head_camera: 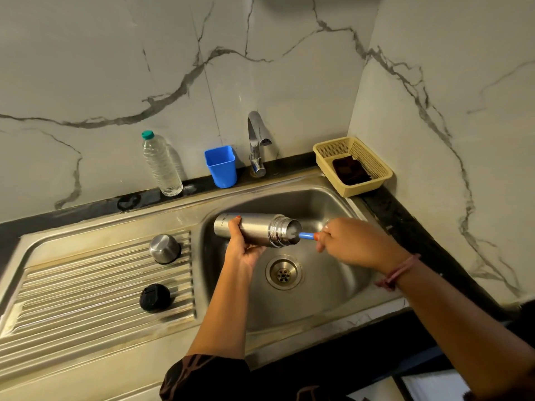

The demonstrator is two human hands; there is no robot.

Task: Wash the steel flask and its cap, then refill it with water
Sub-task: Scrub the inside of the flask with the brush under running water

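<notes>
- While the left hand [241, 247] grips the flask [254, 228] round its body, fingers curled over the far side and thumb beneath, the flask lies level above the sink [327, 302], over the bowl's left half, its open mouth turned right.
- The right hand [351, 243] pinches the blue handle of a brush [306, 235], whose pale head sits inside the flask's mouth; how deep it reaches cannot be told.
- A pink band [398, 273] circles the right wrist.
- On the ribbed drainboard [86, 290] left of the bowl, the steel cup [164, 248] stands mouth down near the board's far right corner.
- The black cap [155, 298] lies nearer the front of the drainboard, apart from the cup and close to the board's right edge.
- Behind the sink, along the dark counter's back edge, stand a clear bottle [162, 166] with a green top, a blue tumbler [221, 166] and the tap [256, 143], its spout turned right.
- At the counter's far right corner a cream basket [364, 186] holds a dark cloth [351, 170].
- The drain [283, 272] shows in the bowl, below the flask's mouth.
</notes>
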